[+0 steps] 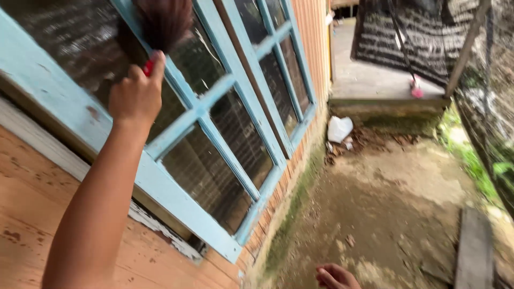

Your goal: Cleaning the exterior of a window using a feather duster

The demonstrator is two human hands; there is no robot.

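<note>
1. Left hand [136, 93] grips brush [160, 24] against window [214, 115], upper left.
2. Right hand [334, 277], bottom centre: grip cannot be told.
3. White bag [339, 128] and plank [474, 249] lie on ground, right.

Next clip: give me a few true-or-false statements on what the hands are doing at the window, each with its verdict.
1. The left hand holds a brush with a red handle up against the window. True.
2. The brush bristles are white. False: they are dark brown.
3. The right hand grips the window frame. False: it hangs low over the ground, touching nothing.
4. The window frame is light blue. True.
5. A white bag lies on the ground near the wall's far end. True.
6. All window panes are missing. False: glass shows in the panes.
</note>
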